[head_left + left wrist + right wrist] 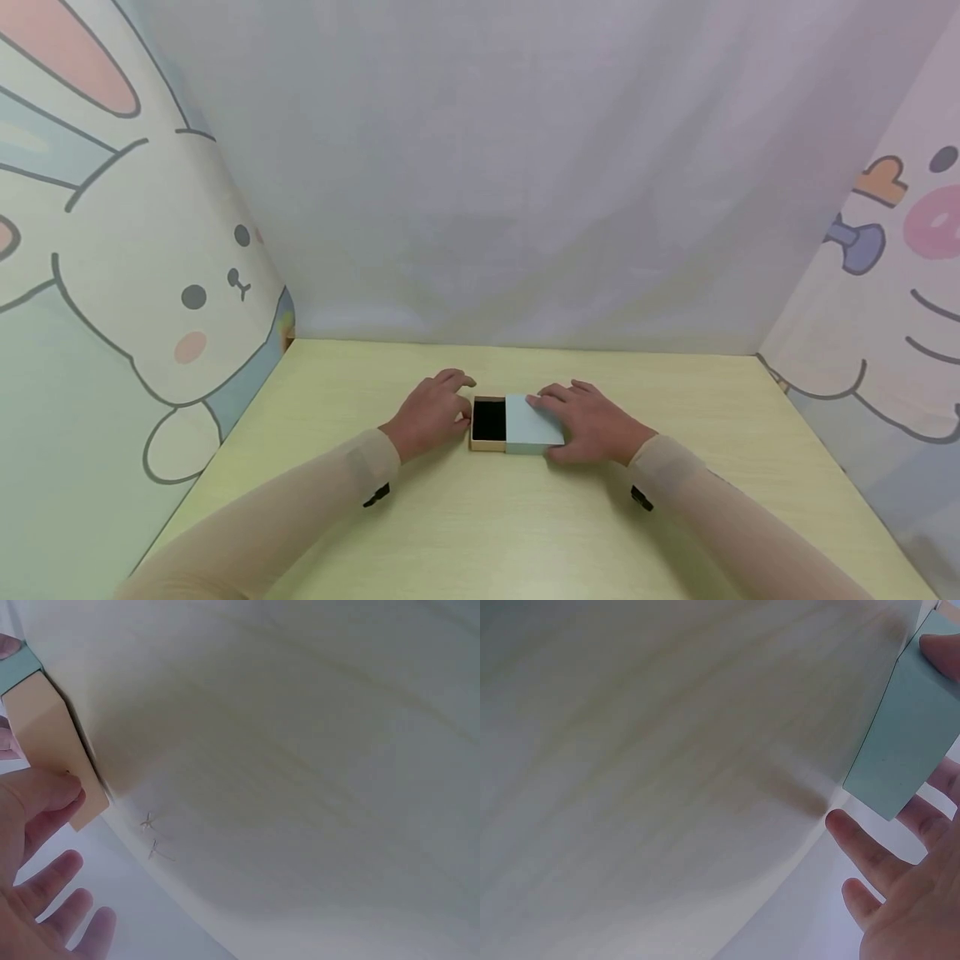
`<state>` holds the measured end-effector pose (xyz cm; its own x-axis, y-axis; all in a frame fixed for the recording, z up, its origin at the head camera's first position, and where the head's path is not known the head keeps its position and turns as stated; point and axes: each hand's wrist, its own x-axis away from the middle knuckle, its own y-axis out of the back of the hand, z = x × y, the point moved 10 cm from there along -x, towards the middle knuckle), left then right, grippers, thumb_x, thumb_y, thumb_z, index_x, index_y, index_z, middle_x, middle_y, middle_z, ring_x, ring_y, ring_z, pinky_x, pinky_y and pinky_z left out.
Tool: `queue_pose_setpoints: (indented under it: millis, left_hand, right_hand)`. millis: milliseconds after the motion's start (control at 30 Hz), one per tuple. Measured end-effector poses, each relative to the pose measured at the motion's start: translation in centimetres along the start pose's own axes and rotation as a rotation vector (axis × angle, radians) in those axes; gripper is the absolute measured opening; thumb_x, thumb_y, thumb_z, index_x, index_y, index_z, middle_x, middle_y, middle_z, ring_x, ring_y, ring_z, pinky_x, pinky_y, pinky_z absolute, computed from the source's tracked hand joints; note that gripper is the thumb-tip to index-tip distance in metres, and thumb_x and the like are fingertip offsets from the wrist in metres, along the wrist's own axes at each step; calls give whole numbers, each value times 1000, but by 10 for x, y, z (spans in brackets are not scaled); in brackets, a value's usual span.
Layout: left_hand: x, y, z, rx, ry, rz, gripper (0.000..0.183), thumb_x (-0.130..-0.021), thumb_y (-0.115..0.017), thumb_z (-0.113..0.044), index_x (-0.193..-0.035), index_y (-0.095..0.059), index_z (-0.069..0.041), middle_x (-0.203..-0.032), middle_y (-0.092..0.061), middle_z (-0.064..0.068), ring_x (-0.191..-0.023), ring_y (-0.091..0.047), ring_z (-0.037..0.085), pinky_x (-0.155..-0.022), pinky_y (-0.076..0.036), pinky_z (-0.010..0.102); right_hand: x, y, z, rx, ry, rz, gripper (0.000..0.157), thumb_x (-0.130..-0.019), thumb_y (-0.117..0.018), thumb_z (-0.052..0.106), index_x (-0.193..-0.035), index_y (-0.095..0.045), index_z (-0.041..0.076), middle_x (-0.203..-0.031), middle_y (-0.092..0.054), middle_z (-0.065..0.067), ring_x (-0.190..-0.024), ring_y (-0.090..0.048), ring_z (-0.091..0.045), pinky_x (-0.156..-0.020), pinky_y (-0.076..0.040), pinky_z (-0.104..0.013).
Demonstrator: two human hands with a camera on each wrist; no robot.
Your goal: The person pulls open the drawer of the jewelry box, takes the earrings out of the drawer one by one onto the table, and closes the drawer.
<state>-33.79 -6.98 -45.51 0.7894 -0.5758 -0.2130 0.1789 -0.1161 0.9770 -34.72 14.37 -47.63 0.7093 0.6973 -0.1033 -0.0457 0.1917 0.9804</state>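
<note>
On the table a slide-out box stands partly open: an orange-tan inner drawer point(487, 446) with a black inside sticks out leftward from a pale blue-green sleeve point(534, 421). My left hand point(435, 414) is at the drawer's left end. Its thumb and index finger meet against that end face in the left wrist view, pinching there, while the other fingers spread away. My right hand point(596, 423) grips the sleeve point(907, 727) from the right, thumb along the near side and fingers over the top and far side. The drawer's right part is hidden inside the sleeve.
The pale wooden table point(465, 525) runs back to a light curtain point(517, 183). Cartoon-printed panels, one with a rabbit point(172, 250), stand at left and right. Two small thin marks point(150, 823) show near the drawer in the left wrist view.
</note>
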Motion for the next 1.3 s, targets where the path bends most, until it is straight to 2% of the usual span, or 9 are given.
queue_pose_setpoints:
  millis: [167,400,733,1300]
  left_hand:
    - [-2,-3,-2,15,5,20,8,-106,-91,-26,-99,-94,-26,-157,-75,4,-156,-63,31,-114,-66,53]
    - [-5,-3,-8,22,2,21,9,-107,-90,-24,-99,-94,-25,-157,-75,3,-156,-63,31,-115,-66,53]
    - [-7,-3,-15,18,9,41,9,-108,-89,-24,-100,-94,-24,-157,-75,3,-156,-63,30,-115,-65,51]
    - [-17,1,-27,-36,-22,14,8,-107,-90,-24,-100,-94,-25,-153,-78,2,-151,-67,28,-109,-67,47]
  right_hand:
    - [0,-1,1,4,4,-4,82,-95,-88,44,-169,-64,17,-155,-72,-5,-135,-73,-27,-133,-47,-74]
    - [0,3,5,9,23,-27,81,-94,-89,44,-167,-66,16,-152,-74,-6,-131,-74,-27,-129,-50,-75]
    - [2,-3,1,-7,-2,0,83,-94,-88,45,-168,-65,18,-156,-72,-5,-129,-74,-29,-133,-46,-75]
    - [0,0,1,5,0,4,82,-94,-88,43,-168,-64,18,-155,-72,-5,-125,-74,-28,-132,-46,-76]
